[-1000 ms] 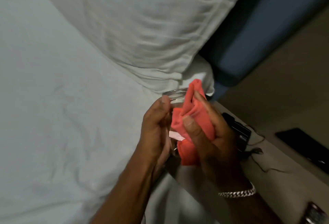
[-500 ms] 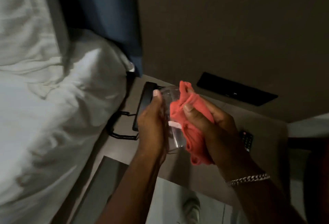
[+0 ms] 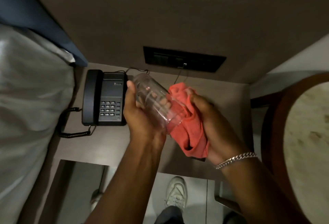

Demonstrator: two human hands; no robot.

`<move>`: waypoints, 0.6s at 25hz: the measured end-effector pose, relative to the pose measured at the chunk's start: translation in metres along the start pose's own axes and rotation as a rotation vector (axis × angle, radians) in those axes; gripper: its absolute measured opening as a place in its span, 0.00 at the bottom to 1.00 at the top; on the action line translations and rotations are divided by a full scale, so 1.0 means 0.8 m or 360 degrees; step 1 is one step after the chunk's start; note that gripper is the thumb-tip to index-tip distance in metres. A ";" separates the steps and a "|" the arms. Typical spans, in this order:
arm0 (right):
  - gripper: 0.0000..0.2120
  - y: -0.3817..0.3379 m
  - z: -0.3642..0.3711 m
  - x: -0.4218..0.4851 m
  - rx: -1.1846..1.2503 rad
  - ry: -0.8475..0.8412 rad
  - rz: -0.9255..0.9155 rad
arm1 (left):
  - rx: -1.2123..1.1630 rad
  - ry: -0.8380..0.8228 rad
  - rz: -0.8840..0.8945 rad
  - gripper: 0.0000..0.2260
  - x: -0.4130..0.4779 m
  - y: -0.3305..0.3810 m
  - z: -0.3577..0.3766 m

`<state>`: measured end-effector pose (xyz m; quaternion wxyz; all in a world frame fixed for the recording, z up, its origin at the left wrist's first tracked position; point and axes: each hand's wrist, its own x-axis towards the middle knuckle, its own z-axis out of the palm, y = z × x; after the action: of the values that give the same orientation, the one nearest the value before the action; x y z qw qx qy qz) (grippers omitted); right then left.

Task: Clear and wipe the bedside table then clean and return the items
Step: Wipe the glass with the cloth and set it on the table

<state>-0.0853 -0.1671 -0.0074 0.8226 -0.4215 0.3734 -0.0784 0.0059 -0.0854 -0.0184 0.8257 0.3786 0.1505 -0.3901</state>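
Observation:
A clear drinking glass [image 3: 151, 99] lies tilted on its side above the bedside table [image 3: 106, 145], its mouth pointing away from me. My left hand [image 3: 140, 115] grips it from the left and below. A red-orange cloth [image 3: 188, 127] is bunched against the glass's base and right side, held in my right hand [image 3: 210, 122], which wears a silver chain bracelet. A black corded phone [image 3: 105, 99] sits at the table's back left, just left of my left hand.
A white bed with a pillow [image 3: 30, 99] runs along the left. A black switch panel [image 3: 183, 59] is on the wall behind the table, with a thin cable hanging from it. A round wood-rimmed table [image 3: 306, 134] stands at the right. My shoes are on the floor below.
My view swung from the bed over to the bedside table. The glass has tipped from upright to lying sideways, and the cloth has slid from its side toward its base.

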 end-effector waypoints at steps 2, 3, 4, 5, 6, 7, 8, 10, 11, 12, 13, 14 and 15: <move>0.20 0.014 -0.020 -0.002 0.0527 -0.0141 0.0271 | 0.0130 0.0096 0.0123 0.21 0.008 -0.011 -0.007; 0.22 0.021 -0.030 -0.006 0.0726 -0.0145 0.0381 | 0.0235 0.0130 0.0195 0.21 0.012 -0.015 -0.012; 0.24 0.028 -0.040 -0.010 0.0859 -0.0117 0.0443 | 0.0361 0.0154 0.0282 0.20 0.017 -0.018 -0.020; 0.24 0.034 -0.047 -0.013 0.0952 -0.0079 0.0480 | 0.0500 0.0163 0.0374 0.19 0.022 -0.022 -0.028; 0.24 0.037 -0.051 -0.016 0.1018 -0.0059 0.0486 | 0.0650 0.0165 0.0461 0.19 0.026 -0.025 -0.037; 0.22 0.039 -0.053 -0.018 0.1064 -0.0053 0.0477 | 0.0814 0.0161 0.0530 0.20 0.030 -0.031 -0.046; 0.21 0.039 -0.054 -0.020 0.1094 -0.0047 0.0463 | 0.0971 0.0154 0.0593 0.21 0.034 -0.036 -0.055; 0.17 0.035 -0.054 -0.022 0.1107 0.0017 0.0449 | 0.1241 0.0109 0.0708 0.23 0.043 -0.047 -0.072; 0.17 0.034 -0.054 -0.024 0.1110 0.0068 0.0453 | 0.1354 0.0080 0.0747 0.24 0.048 -0.054 -0.082; 0.20 0.035 -0.055 -0.025 0.1102 0.0111 0.0452 | 0.1452 0.0064 0.0778 0.25 0.052 -0.061 -0.092; 0.22 0.038 -0.058 -0.026 0.1069 0.0135 0.0447 | 0.1535 0.0055 0.0815 0.26 0.056 -0.068 -0.100; 0.23 0.041 -0.060 -0.028 0.1015 0.0144 0.0431 | 0.1604 0.0054 0.0848 0.27 0.059 -0.074 -0.108; 0.22 0.044 -0.060 -0.030 0.0957 0.0139 0.0406 | 0.1658 0.0051 0.0876 0.27 0.063 -0.079 -0.116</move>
<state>-0.1416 -0.1646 -0.0386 0.8966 -0.1060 0.4182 -0.0995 -0.0049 -0.0692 -0.1401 0.5995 0.7653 -0.1523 -0.1783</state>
